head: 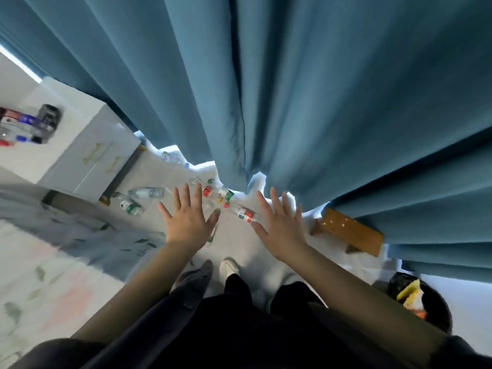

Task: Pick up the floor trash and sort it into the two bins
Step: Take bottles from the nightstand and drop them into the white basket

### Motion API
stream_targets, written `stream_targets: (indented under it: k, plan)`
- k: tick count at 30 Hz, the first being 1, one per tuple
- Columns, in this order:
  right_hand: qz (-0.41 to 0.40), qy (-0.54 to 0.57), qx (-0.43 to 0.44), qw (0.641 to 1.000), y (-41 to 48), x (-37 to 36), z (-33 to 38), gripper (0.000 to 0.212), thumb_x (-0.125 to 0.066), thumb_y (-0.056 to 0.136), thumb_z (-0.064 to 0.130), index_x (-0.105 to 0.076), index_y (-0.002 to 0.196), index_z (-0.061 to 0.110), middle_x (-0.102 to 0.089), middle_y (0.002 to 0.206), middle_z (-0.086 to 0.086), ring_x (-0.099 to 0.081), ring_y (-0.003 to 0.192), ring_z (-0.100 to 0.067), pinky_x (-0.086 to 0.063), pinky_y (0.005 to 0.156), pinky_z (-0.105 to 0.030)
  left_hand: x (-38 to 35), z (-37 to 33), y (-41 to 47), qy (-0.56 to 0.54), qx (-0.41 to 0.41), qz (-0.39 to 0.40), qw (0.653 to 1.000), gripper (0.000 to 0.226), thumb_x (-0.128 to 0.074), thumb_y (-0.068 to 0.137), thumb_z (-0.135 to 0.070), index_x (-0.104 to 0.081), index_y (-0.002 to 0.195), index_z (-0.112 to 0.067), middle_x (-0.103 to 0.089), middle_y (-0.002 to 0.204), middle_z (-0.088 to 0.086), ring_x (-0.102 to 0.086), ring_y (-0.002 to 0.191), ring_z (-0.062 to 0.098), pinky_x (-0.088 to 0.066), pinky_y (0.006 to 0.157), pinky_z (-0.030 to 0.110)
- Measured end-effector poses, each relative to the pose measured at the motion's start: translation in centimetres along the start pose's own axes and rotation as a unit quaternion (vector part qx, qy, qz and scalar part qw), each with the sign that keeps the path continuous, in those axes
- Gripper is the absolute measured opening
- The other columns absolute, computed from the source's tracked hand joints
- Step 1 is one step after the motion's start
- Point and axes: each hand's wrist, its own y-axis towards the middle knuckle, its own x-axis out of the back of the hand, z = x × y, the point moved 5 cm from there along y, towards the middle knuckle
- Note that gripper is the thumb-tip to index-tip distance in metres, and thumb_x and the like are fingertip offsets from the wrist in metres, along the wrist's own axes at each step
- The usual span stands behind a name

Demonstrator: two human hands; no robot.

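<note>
**Both hands spread empty above a bottle-strewn floor**

The left hand [187,218] and the right hand [279,225] are held out flat, palms down, fingers fanned wide, with nothing in either. They hang side by side with a gap between them, above the pale floor [239,243].

Open room is narrow. A teal curtain [292,89] closes off the view from 11 to 3 o'clock, its hem reaching the floor just beyond the fingertips. At 9 o'clock a white cabinet [87,153] stands against the floor strip, and a bed with a patterned cover [53,262] fills 7 to 9 o'clock. A wooden stool [351,231] sits at 3 o'clock, partly under the curtain. The free lane runs from the person's feet [229,266] toward 12 o'clock.

The trash lies in that lane: a clear plastic bottle with a red-and-green label [243,214] between the two hands, a cluster of small bottles and caps [218,193] just beyond, two more clear bottles [138,198] at 10 o'clock near the cabinet foot, and another [170,157] farther off by the curtain hem.

At 4 o'clock a black bin [436,310] holds yellow and orange wrappers [411,296]. On the cabinet top sits a blurred group of bottles and cans [29,126].
</note>
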Motion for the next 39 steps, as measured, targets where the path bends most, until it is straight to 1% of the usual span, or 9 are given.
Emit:
stream_targets:
  k: [3,6,9,15,19,23,28,34,39]
  plan:
    - [-0.001,-0.035,0.049,0.998,3.3,0.9,3.2,0.067,-0.018,0.095,0.059,0.006,0.151,0.034,0.010,0.161,-0.001,0.008,0.147,-0.027,-0.003,0.114,-0.058,0.8,3.8,1.3,-0.024,0.055,-0.004,0.998,0.079,-0.025,0.093,-0.063,0.006,0.152,-0.022,0.009,0.160,0.006,0.012,0.146,0.026,0.004,0.112,0.059]
    - [0.015,-0.040,0.086,0.995,6.3,1.9,4.9,0.066,-0.029,0.097,0.055,0.003,0.152,0.035,0.008,0.161,-0.001,0.008,0.147,-0.026,-0.002,0.115,-0.055,0.7,6.8,2.2,-0.067,0.114,-0.002,0.991,0.077,-0.026,0.093,-0.062,0.004,0.152,-0.022,0.008,0.160,0.006,0.011,0.146,0.026,0.003,0.111,0.061]
    - [0.037,-0.053,0.125,0.990,10.0,3.0,6.6,0.067,-0.032,0.099,0.051,0.003,0.152,0.033,0.009,0.161,-0.002,0.008,0.148,-0.027,0.000,0.116,-0.055,0.8,9.4,3.2,-0.105,0.184,-0.001,0.977,0.076,-0.030,0.093,-0.060,0.001,0.152,-0.022,0.007,0.160,0.006,0.012,0.146,0.027,0.003,0.112,0.062]
    - [0.049,-0.063,0.201,0.976,17.1,6.3,12.5,0.065,-0.031,0.100,0.048,0.003,0.152,0.033,0.009,0.161,-0.002,0.008,0.148,-0.028,0.000,0.116,-0.055,2.9,14.3,4.3,-0.153,0.279,-0.052,0.947,0.075,-0.034,0.093,-0.058,-0.003,0.152,-0.023,0.002,0.160,0.005,0.009,0.146,0.027,0.001,0.112,0.062]
    - [0.056,-0.088,0.270,0.957,19.8,7.6,17.4,0.065,-0.032,0.100,0.047,0.006,0.152,0.035,0.013,0.161,0.001,0.011,0.148,-0.026,0.001,0.117,-0.053,4.2,17.4,5.3,-0.178,0.329,-0.076,0.924,0.074,-0.034,0.094,-0.058,-0.004,0.152,-0.023,0.002,0.160,0.006,0.008,0.146,0.028,0.000,0.112,0.062]
    - [0.065,-0.118,0.293,0.947,22.7,7.4,21.9,0.066,-0.031,0.100,0.048,0.008,0.152,0.034,0.015,0.161,-0.001,0.012,0.147,-0.027,0.003,0.117,-0.054,4.6,20.3,7.2,-0.179,0.336,-0.074,0.922,0.074,-0.035,0.094,-0.056,-0.003,0.152,-0.023,0.004,0.160,0.006,0.010,0.146,0.027,0.001,0.112,0.061]
    - [0.054,-0.127,0.291,0.947,26.1,7.1,27.7,0.068,-0.034,0.100,0.047,0.007,0.152,0.033,0.012,0.161,-0.001,0.010,0.148,-0.027,-0.001,0.117,-0.055,6.0,25.9,10.6,-0.190,0.339,-0.076,0.918,0.074,-0.036,0.094,-0.056,-0.003,0.152,-0.022,0.004,0.160,0.005,0.009,0.146,0.028,0.001,0.112,0.060]
    - [0.051,-0.105,0.261,0.958,28.9,6.7,35.7,0.066,-0.036,0.100,0.045,0.002,0.153,0.032,0.008,0.161,-0.001,0.007,0.148,-0.027,-0.002,0.116,-0.055,8.6,34.4,14.5,-0.169,0.300,-0.040,0.938,0.075,-0.035,0.095,-0.056,0.001,0.152,-0.023,0.007,0.160,0.005,0.012,0.146,0.028,0.003,0.112,0.061]
    - [0.054,-0.117,0.250,0.960,31.7,5.4,44.7,0.066,-0.034,0.100,0.044,0.004,0.153,0.032,0.009,0.161,-0.003,0.009,0.148,-0.028,0.001,0.116,-0.055,10.5,42.3,17.8,-0.144,0.263,-0.019,0.954,0.075,-0.034,0.095,-0.056,0.002,0.152,-0.023,0.007,0.160,0.006,0.014,0.146,0.028,0.005,0.112,0.061]
